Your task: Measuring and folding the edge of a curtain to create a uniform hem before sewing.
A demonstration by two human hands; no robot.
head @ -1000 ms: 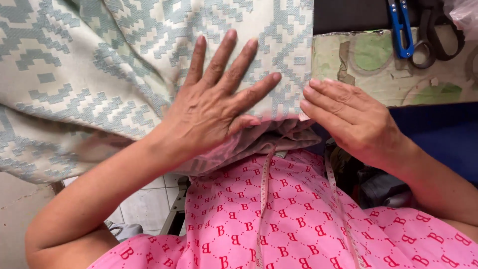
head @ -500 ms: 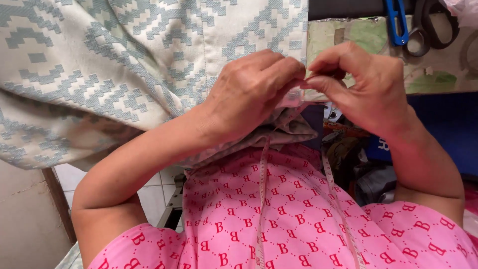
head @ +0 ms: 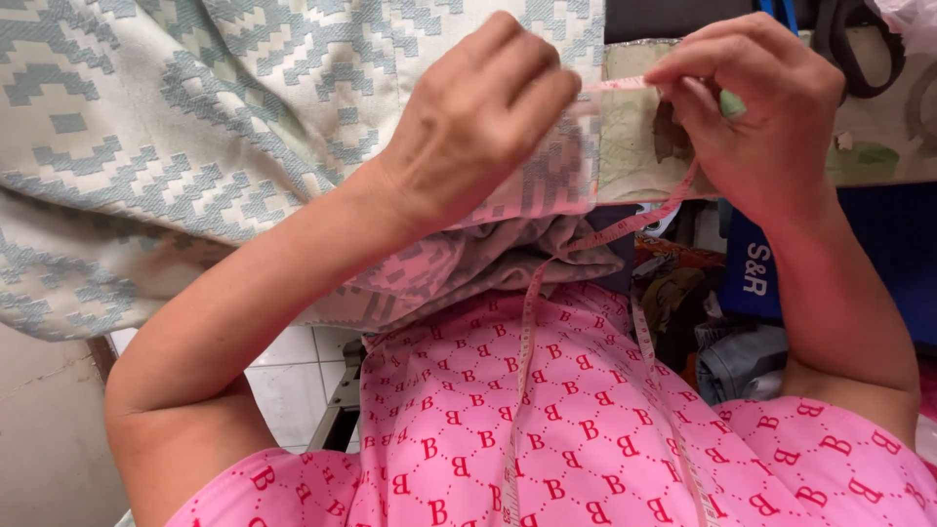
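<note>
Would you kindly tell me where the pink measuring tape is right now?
In the head view, the measuring tape is stretched between the left hand and right hand over the patterned fabric's edge, its ends trailing down the pink shirt.

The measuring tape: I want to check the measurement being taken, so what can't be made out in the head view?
- Measuring tape markings: too small and blurred to read.
- Where the tape ends: covered by the fingers of the left hand and right hand.
- Patterned fabric: its full extent is cut off by the top and left edges.
- Scissors: cut off by the top edge.
</note>
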